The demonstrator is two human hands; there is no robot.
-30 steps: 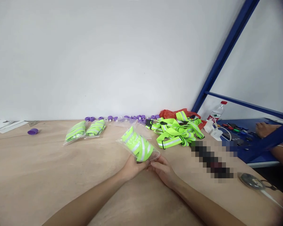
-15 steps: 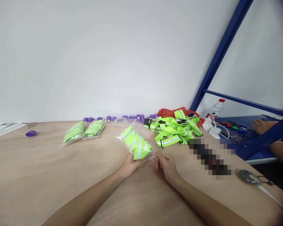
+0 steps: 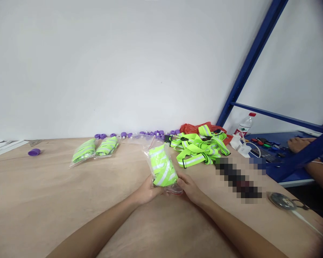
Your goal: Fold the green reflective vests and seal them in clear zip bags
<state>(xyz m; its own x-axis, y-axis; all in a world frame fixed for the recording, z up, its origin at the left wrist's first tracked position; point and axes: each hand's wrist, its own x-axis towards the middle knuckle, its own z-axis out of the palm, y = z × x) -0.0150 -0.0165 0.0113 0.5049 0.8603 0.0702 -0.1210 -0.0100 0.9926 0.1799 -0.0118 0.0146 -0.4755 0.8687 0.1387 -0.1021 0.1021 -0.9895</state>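
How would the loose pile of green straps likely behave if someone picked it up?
The green straps look floppy, since they fold and loop over one another. They would probably tangle, and the black buckle might snag.

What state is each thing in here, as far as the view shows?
Held bag: filled; seal unclear.
Left hand: closed on the held bag.
Right hand: gripping the held bag's near end.
Leftmost bag: filled, lying down.
Neighbouring bag: filled, lying down.
Green straps: loose, heaped, unbagged.
Red plastic: crumpled.
Bottle: capped.
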